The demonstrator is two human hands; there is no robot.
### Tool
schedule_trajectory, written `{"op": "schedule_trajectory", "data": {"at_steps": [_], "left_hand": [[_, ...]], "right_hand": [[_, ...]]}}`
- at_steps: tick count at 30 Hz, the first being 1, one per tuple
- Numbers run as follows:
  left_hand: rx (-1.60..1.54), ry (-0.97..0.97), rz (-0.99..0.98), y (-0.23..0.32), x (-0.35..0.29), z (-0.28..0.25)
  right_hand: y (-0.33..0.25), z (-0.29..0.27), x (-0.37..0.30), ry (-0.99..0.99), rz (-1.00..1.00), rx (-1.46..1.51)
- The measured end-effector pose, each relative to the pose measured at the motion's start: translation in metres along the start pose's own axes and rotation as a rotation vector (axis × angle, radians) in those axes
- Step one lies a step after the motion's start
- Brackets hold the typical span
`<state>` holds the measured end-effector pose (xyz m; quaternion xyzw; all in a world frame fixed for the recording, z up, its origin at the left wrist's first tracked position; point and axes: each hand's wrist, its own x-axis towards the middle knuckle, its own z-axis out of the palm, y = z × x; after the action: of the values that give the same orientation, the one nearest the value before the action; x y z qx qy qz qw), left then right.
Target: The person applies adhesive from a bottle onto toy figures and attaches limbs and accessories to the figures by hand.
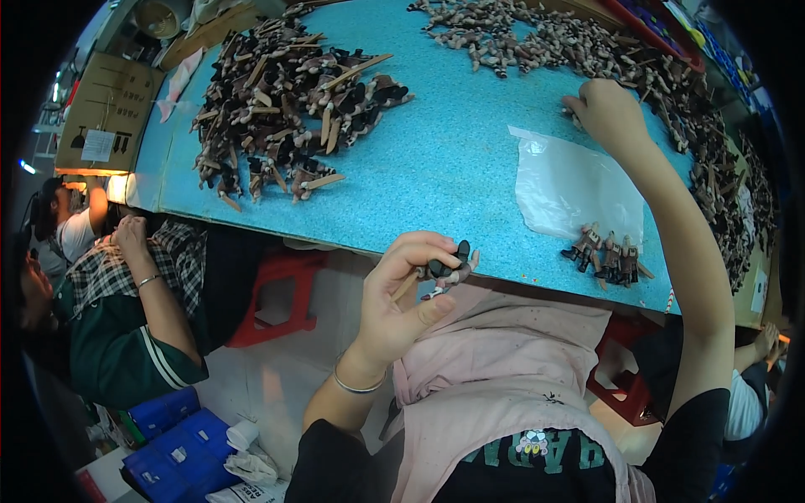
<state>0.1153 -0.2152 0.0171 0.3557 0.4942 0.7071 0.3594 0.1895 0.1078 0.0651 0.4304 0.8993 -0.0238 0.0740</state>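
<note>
My left hand [401, 289] is closed around a small figurine [453, 275] with dark and pinkish-brown parts, just off the table's front edge. Out over the right side of the blue table, my right hand [605, 113] is curled, close to the pile of figure parts [545, 42] at the far right. Its fingertips are turned away, so whatever they may hold is hidden. Below that arm lies a clear plastic bag [570, 184], flat on the table. Several figurines [608, 258] lie side by side at the bag's near edge.
A heap of dark and tan figure pieces [289, 105] covers the table's [453, 151] left part. More pieces run down the right edge. A cardboard box [109, 109] stands far left. Another person [134, 310] sits at left beside a red stool [277, 293]; blue bins [180, 453] are below.
</note>
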Motion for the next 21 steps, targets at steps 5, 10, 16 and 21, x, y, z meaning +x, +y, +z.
{"op": "schedule_trajectory", "data": {"at_steps": [5,10,16,21], "left_hand": [[-0.023,0.004,0.020,0.004,0.001,0.001],[-0.017,0.034,0.012,0.011,0.000,-0.002],[0.253,0.308,0.163,0.022,0.007,-0.034],[0.392,0.771,0.278,0.044,0.037,-0.097]], "right_hand": [[0.028,0.014,0.004,0.306,-0.467,0.170],[0.030,0.009,0.000,0.135,-0.516,0.252],[0.033,0.004,-0.005,0.072,-0.472,0.348],[0.052,0.019,0.000,0.086,-0.478,0.409]]}}
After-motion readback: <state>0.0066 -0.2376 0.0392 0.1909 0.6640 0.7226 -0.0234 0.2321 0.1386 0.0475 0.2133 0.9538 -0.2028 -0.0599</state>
